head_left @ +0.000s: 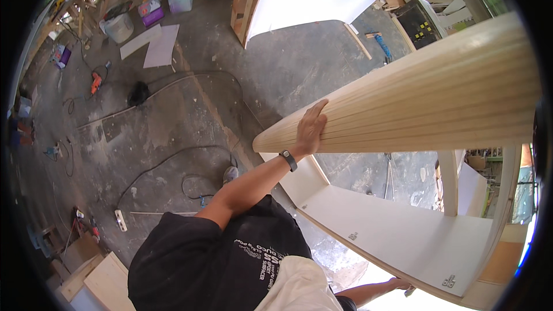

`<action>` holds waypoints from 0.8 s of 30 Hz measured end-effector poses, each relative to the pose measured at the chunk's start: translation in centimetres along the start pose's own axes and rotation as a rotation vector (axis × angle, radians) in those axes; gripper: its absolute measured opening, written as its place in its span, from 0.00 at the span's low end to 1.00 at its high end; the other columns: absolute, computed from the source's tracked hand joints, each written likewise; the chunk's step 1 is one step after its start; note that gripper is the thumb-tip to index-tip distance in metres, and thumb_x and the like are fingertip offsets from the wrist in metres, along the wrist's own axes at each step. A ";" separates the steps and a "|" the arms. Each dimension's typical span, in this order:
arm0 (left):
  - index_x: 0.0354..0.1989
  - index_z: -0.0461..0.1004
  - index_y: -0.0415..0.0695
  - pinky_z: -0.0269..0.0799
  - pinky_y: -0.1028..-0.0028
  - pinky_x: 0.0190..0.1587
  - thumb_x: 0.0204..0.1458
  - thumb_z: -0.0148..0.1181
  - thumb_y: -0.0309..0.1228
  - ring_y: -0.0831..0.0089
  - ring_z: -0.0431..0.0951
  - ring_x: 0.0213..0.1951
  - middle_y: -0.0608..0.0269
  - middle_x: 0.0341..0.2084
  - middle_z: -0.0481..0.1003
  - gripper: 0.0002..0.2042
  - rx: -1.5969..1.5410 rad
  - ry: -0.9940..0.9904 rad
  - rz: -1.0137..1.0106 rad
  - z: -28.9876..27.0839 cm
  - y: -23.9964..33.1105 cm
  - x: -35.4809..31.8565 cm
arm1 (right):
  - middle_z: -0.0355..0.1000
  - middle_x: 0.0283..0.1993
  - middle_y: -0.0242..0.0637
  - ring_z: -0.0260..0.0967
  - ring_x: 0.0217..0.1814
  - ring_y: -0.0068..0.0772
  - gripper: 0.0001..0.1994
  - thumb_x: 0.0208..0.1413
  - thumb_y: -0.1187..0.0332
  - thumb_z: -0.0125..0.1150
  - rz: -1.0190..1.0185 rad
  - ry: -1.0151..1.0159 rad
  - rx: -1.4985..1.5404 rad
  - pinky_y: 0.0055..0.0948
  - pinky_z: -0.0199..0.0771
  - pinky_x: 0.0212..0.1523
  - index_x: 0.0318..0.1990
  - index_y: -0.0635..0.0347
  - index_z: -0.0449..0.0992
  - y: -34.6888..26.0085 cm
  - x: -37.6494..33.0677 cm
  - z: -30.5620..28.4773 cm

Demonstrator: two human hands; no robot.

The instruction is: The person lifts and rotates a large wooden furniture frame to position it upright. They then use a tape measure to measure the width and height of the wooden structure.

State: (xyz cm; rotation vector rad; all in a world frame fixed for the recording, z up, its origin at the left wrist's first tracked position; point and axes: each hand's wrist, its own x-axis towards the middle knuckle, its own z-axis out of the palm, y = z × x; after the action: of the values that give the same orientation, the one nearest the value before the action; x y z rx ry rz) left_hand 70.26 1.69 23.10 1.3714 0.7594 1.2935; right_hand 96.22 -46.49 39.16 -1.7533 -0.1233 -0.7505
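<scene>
The grey concrete floor [271, 75] is scuffed and blotched with pale stains. Dark cables [201, 147] loop across it; an orange power tool [96, 82] and flat white sheets [161, 49] lie there, a whitish bucket [119, 27] stands near the sheets, and a white power strip [120, 220] rests beside a thin stick [164, 213].

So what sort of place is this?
Probably a woodworking or furniture workshop: there's a partly built cabinet-like piece, a heap of scrap wood and a corded orange power tool.
</scene>
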 end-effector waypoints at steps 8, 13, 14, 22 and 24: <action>0.60 0.71 0.33 0.55 0.60 0.69 0.66 0.39 0.48 0.47 0.65 0.66 0.41 0.61 0.69 0.29 -0.090 -0.071 -0.333 -1.7 -7.3 1.0 | 0.59 0.68 0.55 0.62 0.67 0.54 0.27 0.69 0.56 0.36 -0.046 -0.106 -0.082 0.54 0.66 0.66 0.72 0.57 0.51 -1.8 -0.9 2.9; 0.64 0.64 0.29 0.53 0.57 0.71 0.64 0.43 0.55 0.46 0.63 0.67 0.36 0.64 0.65 0.37 -0.039 -0.192 -0.029 1.5 9.2 5.9 | 0.59 0.69 0.55 0.63 0.67 0.54 0.27 0.70 0.56 0.36 -0.059 -0.152 -0.145 0.53 0.66 0.66 0.72 0.56 0.50 -2.1 -0.9 2.8; 0.65 0.61 0.27 0.53 0.54 0.71 0.64 0.42 0.58 0.44 0.63 0.67 0.33 0.63 0.64 0.39 -0.023 -0.178 0.090 1.9 12.3 6.5 | 0.59 0.69 0.55 0.63 0.67 0.54 0.27 0.70 0.56 0.36 -0.065 -0.163 -0.148 0.53 0.65 0.66 0.72 0.56 0.50 -2.2 -1.1 3.3; 0.63 0.61 0.29 0.58 0.52 0.68 0.67 0.35 0.54 0.42 0.64 0.65 0.33 0.61 0.66 0.35 0.085 0.052 0.275 2.4 11.8 4.3 | 0.59 0.69 0.54 0.63 0.67 0.53 0.28 0.70 0.55 0.36 -0.077 -0.178 -0.210 0.53 0.65 0.67 0.73 0.54 0.50 -2.8 -0.5 3.6; 0.64 0.62 0.31 0.61 0.53 0.67 0.68 0.35 0.50 0.43 0.65 0.64 0.36 0.60 0.67 0.31 0.105 0.054 0.183 0.9 7.1 2.2 | 0.59 0.69 0.54 0.63 0.67 0.53 0.28 0.70 0.55 0.36 -0.079 -0.167 -0.234 0.53 0.65 0.67 0.73 0.54 0.49 -2.8 -0.5 3.1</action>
State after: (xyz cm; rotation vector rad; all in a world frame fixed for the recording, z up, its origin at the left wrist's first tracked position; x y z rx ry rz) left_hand 70.12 1.80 30.62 1.5239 0.7618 1.4554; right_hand 95.89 -42.62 40.87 -2.0436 -0.2259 -0.6960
